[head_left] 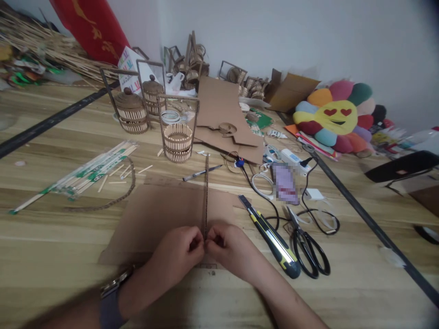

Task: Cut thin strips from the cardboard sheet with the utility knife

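My left hand (pixel 181 246) and my right hand (pixel 228 246) meet over a flat cardboard sheet (pixel 157 205), thumbs and fingers pinched together. Between them they grip the near end of a thin cardboard strip (pixel 206 192), which runs straight away from me on its edge. Past its far end stands a small basket (pixel 177 144) of short sticks with a tall cardboard handle. A pen (pixel 202 172) lies across behind the strip. To the right of my right hand lie a yellow and black utility knife (pixel 270 240) and black-handled scissors (pixel 308 249).
Packets of wooden sticks (pixel 99 169), loose stick pieces and a curved cardboard strip (pixel 130 183) lie at left. Lidded baskets (pixel 132 112) and cut cardboard (pixel 219 105) stand behind. At right are a phone (pixel 285 183), cables, a power strip (pixel 295 161) and a flower cushion (pixel 338 116).
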Tool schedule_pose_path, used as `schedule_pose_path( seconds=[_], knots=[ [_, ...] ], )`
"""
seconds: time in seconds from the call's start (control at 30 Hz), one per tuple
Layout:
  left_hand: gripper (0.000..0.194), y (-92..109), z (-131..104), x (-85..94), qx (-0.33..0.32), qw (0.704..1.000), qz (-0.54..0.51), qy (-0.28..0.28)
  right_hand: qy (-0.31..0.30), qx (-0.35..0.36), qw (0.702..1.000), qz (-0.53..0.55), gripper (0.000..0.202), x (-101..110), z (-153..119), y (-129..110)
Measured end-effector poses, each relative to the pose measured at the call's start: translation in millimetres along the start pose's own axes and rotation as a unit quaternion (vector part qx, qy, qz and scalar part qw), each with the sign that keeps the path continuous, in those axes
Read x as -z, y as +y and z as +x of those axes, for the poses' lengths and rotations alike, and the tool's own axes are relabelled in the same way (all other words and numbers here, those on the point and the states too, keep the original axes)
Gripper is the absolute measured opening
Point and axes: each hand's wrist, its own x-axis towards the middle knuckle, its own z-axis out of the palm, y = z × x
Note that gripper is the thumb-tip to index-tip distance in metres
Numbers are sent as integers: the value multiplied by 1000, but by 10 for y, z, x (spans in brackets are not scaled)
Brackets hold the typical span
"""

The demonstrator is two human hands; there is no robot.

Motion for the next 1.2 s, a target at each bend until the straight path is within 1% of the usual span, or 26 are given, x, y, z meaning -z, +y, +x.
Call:
schedule_pose_path(
  seconds=[0.2,0.37,0.53,0.67,0.77,0.97,1.1,1.2],
  knots=[
    [14,-28,4,-75,2,1000,19,17,20,-6,1000,-23,20,-38,5,-42],
    [15,-29,4,-78,8,1000,8,23,4,15,1000,0,21,-34,25,-11],
    [14,-28,-3,-55,3,999,-22,30,10,48,999,10,21,-8,23,-3],
    [12,-32,-14,-30,-2,998,-59,32,15,45,999,15,20,-3,14,-24],
    [11,-47,-19,-10,-19,997,-73,32,17,52,998,22,19,4,3,-30],
    [11,-76,-32,49,-86,994,-58,29,3,94,995,24,17,88,-35,-36],
    [10,-78,-39,70,-106,993,-42,37,-4,113,993,30,17,139,-50,-66],
    [12,-75,-43,77,-108,992,-49,45,8,116,993,34,18,130,-46,-69]
  ],
)
